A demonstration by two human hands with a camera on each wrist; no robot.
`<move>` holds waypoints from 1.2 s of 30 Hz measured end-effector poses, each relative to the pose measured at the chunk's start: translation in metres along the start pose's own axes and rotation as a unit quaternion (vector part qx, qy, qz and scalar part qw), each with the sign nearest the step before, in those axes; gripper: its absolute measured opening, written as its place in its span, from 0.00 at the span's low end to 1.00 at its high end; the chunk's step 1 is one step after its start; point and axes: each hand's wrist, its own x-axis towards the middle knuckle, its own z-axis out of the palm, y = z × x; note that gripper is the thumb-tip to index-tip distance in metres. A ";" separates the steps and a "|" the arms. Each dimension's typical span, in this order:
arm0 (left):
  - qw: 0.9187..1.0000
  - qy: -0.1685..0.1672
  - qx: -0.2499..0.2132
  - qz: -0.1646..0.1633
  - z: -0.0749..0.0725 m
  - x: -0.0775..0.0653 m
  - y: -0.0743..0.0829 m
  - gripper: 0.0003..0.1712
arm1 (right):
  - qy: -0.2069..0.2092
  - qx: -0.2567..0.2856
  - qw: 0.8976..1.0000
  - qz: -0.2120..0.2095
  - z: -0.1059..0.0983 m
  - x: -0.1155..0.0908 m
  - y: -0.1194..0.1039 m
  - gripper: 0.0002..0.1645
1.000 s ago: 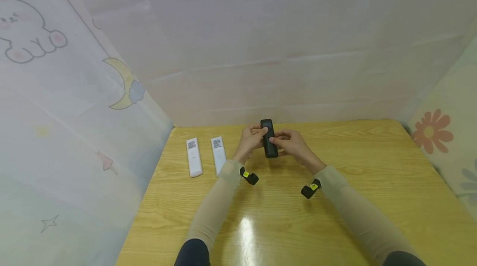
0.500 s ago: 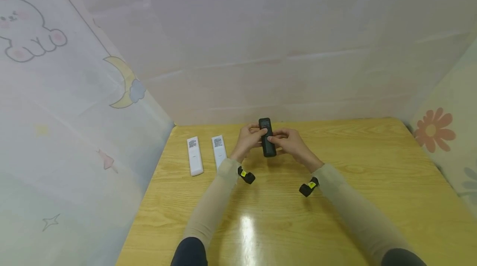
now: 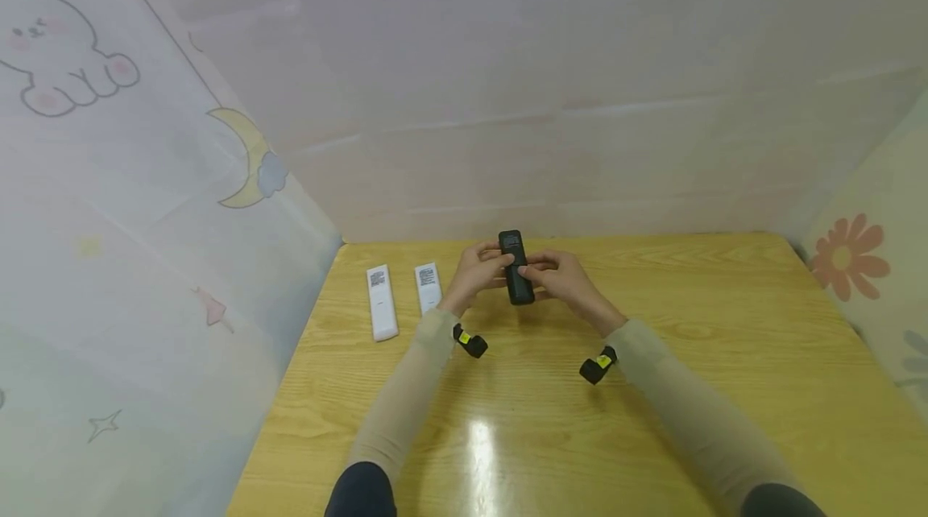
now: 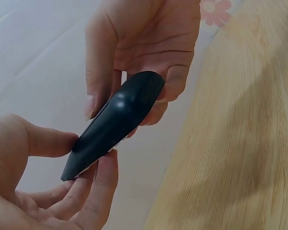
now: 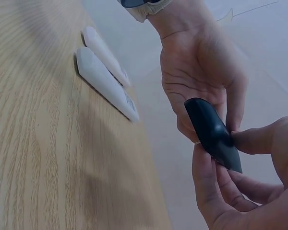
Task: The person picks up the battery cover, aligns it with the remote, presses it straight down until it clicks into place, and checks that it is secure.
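Observation:
Above the far part of the table, a black remote control (image 3: 520,288) is held between both hands, its printed back facing up. My left hand (image 3: 473,275) grips its left side, thumb on the back face and fingers beneath. From the right, my right hand (image 3: 569,283) pinches it with the thumb near the middle of the back. In the left wrist view the black remote (image 4: 127,105) appears end-on and tilted, thumbs on one face and fingers on the other. The right wrist view shows the remote (image 5: 209,132) in the same two-handed hold; its button side is hidden.
Two white remote controls, one (image 3: 382,309) farther left and one (image 3: 428,286) partly covered by the left arm, lie with labelled backs up on the wooden table (image 3: 536,436). A printed cloth backdrop (image 3: 464,98) rises behind the table and along both sides.
Both hands and the black remote have shifted slightly to the left. The left forearm now covers more of the nearer white remote. The hold on the black remote looks the same.

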 end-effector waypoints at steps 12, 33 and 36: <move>1.000 0.016 0.010 -0.010 -0.014 -0.001 -0.003 0.34 | -0.005 0.007 1.000 -0.019 0.012 0.004 -0.002 0.35; 0.999 0.031 0.028 -0.014 -0.034 -0.003 -0.014 0.34 | 0.013 0.015 1.000 -0.016 0.037 0.020 0.010 0.30; 0.999 0.030 0.025 -0.015 -0.037 -0.002 -0.016 0.34 | 0.017 0.013 1.000 -0.016 0.041 0.022 0.013 0.30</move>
